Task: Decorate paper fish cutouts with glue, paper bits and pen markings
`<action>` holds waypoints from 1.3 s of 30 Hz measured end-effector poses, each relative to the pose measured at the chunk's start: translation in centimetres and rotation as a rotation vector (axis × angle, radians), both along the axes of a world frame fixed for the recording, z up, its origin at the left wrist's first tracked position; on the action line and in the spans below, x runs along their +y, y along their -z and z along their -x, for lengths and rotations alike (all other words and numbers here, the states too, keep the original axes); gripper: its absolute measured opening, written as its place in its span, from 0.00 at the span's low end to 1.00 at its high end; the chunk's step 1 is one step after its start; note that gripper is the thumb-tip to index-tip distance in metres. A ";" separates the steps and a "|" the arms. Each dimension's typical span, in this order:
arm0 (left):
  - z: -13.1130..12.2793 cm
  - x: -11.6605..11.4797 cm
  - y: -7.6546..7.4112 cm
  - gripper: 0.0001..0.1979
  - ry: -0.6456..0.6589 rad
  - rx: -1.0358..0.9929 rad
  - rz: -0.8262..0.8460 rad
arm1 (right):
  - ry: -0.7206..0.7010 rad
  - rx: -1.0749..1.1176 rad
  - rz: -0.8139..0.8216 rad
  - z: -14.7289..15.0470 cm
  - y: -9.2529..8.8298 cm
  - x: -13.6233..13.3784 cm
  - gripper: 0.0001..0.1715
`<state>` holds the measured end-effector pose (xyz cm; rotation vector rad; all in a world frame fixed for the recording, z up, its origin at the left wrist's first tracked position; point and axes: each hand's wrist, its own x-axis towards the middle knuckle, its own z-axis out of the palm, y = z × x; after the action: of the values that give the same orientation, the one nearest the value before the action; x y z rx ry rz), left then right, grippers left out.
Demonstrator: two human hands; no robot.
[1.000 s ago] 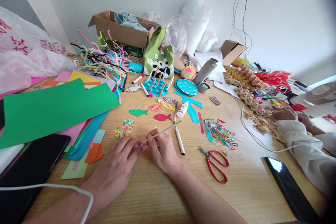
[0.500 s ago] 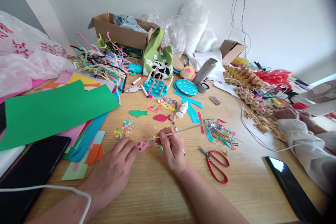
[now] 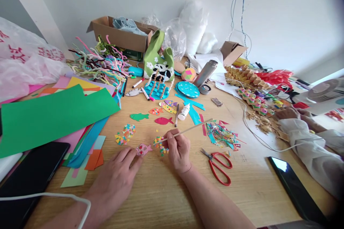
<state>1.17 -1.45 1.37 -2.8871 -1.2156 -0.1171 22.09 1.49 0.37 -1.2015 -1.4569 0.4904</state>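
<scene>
A: Right, near edge first. Left hand (image 3: 118,177) is laid flat on the worktop (image 3: 166,193), fingers (image 3: 131,155) loosely spread, tips pressed on the pink paper fish (image 3: 143,149). Nothing is gripped there; the fish is only pinned down.

B: And the right?

A: Right hand (image 3: 177,150) is closed in a pencil grip on the thin wooden stick (image 3: 185,131). Fingers are drawn together around the lower part of the shaft; the tip is pointed at a small heap of coloured paper bits (image 3: 160,142) just right of the fish. Whether a bit is touched by the tip cannot be told.

B: How should this step be handled?

A: Judgement only: the fish should be kept pinned near its edge so its face is left free. The stick should be kept at a low angle with light pressure, and one bit should be taken at a time, since the scraps look light and would be scattered easily. The grip could be kept close to the tip for control.

B: Further out?

A: Red scissors (image 3: 219,166) are lying right of the hand, a second heap of scraps (image 3: 221,136) beyond them. Past the hands, a glue bottle (image 3: 184,112), a green fish (image 3: 139,116) and a red fish (image 3: 163,120) are seen. A green card sheet (image 3: 53,114) is spread at left. Another person's sleeve (image 3: 311,150) is seen at far right, well apart.
</scene>
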 end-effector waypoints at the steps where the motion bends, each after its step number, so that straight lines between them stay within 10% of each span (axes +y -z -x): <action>1: 0.0 0.1 0.0 0.28 0.001 0.003 0.003 | 0.004 0.018 0.008 0.0 0.0 0.0 0.19; 23: 1.0 0.5 1.5 0.25 0.032 -0.031 -0.154 | 0.205 0.106 -0.012 -2.5 -0.6 1.6 0.20; 39: 0.2 -0.2 1.2 0.32 -0.033 -0.004 -0.105 | 0.049 0.110 -0.004 -2.2 -1.6 1.3 0.19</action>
<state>1.01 -1.68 0.20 -2.7773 -1.2186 -0.1805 24.28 2.81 2.01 -1.1862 -1.3319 0.5120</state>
